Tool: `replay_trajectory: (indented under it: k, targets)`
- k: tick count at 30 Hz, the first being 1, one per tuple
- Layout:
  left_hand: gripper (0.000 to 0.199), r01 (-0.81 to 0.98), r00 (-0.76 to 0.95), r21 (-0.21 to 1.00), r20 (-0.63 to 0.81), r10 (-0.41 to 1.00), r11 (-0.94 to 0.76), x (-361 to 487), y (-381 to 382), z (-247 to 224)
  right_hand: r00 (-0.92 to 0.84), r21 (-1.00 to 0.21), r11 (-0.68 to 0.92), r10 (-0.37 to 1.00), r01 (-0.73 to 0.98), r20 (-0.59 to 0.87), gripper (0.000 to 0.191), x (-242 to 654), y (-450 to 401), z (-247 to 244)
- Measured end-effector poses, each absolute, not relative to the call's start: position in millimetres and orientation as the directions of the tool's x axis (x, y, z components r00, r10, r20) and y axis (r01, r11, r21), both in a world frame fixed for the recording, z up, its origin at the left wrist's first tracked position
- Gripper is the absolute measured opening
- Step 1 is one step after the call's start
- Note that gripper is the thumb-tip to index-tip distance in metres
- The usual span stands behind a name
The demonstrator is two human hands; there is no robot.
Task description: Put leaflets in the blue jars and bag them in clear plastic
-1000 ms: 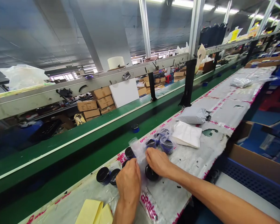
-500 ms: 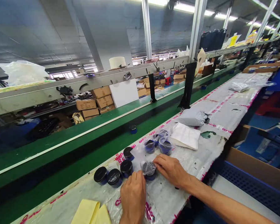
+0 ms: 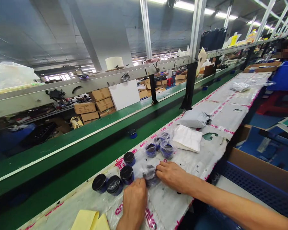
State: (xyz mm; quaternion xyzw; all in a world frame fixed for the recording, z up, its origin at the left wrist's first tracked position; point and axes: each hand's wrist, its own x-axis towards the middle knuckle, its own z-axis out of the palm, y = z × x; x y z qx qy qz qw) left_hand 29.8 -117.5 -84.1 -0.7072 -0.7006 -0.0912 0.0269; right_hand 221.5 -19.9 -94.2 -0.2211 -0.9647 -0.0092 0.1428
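A round container with a dark top (image 3: 149,174) stands on the plastic-covered bench inside a clear plastic bag (image 3: 154,182). My left hand (image 3: 134,198) is closed, pinching the bag's edge at the container's near left side. On the opposite side my right hand (image 3: 171,176) has its fingers pressed together on the bag. Left of them stand several bare containers with black lids and blue sides, one a black-lidded container (image 3: 114,184). Farther off sits a group of bagged containers (image 3: 167,150), beside a stack of white bags (image 3: 187,139).
A green conveyor belt (image 3: 105,148) runs along the bench's far side, carrying one blue container (image 3: 132,133). A grey plastic package (image 3: 194,118) lies beyond the white stack. Folded yellow sheets (image 3: 85,220) are at the near left. A blue perforated crate (image 3: 252,183) stands at the right.
The clear bag has been drawn down closer around the container, and its loose upper part no longer stands up. Both hands stay beside the container. The view has shifted slightly.
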Motion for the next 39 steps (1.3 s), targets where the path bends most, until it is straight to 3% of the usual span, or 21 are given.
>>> replay_trajectory:
  k: [3,6,9,13,16,20,23,27,29,32,36,39]
  targets:
    - [0.020,0.968,-0.106,0.238,0.126,0.986,0.074,28.5,-108.4,-75.8,-0.737,-0.433,0.738,0.641,0.517,0.212,0.005,209.3,-17.3,-80.5]
    - [0.029,0.905,-0.200,0.396,0.082,0.976,0.152,28.9,-96.6,-65.0,-0.624,-0.603,0.577,0.765,0.552,0.161,0.009,200.8,-5.0,-66.2]
    - [0.037,0.840,-0.259,0.507,0.059,0.964,0.195,33.3,-88.4,-53.4,-0.534,-0.615,0.526,0.823,0.588,0.194,0.016,204.0,6.7,-53.0]
    - [0.035,0.798,-0.278,0.572,0.075,0.958,0.187,41.7,-85.9,-42.1,-0.424,-0.558,0.514,0.857,0.652,0.294,0.010,221.4,8.7,-38.9]
    - [0.036,0.786,-0.275,0.597,0.099,0.956,0.164,46.9,-83.6,-40.6,-0.404,-0.504,0.539,0.842,0.675,0.358,0.013,231.1,6.1,-34.2]
    - [0.042,0.744,-0.274,0.655,0.120,0.954,0.131,50.0,-80.9,-41.2,-0.350,-0.437,0.618,0.759,0.654,0.550,0.014,234.5,-0.2,-35.4]
    - [0.047,0.703,-0.312,0.698,0.128,0.941,0.138,47.5,-85.2,-37.5,-0.481,-0.374,0.763,0.631,0.527,0.609,0.015,231.8,-11.4,-41.0]
    - [0.055,0.558,-0.412,0.814,0.106,0.905,0.159,34.0,-97.9,-30.9,-0.679,-0.323,0.822,0.570,0.469,0.462,0.035,222.4,-20.2,-50.4]
    - [0.053,0.306,-0.481,0.939,0.012,0.876,0.156,23.1,-105.1,-30.0,-0.669,-0.353,0.788,0.615,0.504,0.418,0.031,217.8,-19.4,-50.8]
    - [0.045,-0.001,-0.484,0.995,-0.089,0.871,0.101,7.6,-116.7,-31.3,-0.582,-0.448,0.763,0.646,0.467,0.493,0.022,213.7,-22.5,-41.8]
    - [0.045,-0.095,-0.446,0.993,-0.103,0.889,0.067,0.9,-133.3,-30.9,-0.432,-0.560,0.759,0.650,0.332,0.625,0.016,206.3,-47.0,-22.0]
    - [0.056,-0.145,-0.439,0.989,-0.078,0.895,0.015,4.3,-144.4,-26.4,-0.426,-0.676,0.683,0.718,0.276,0.551,0.021,195.2,-67.5,-14.4]
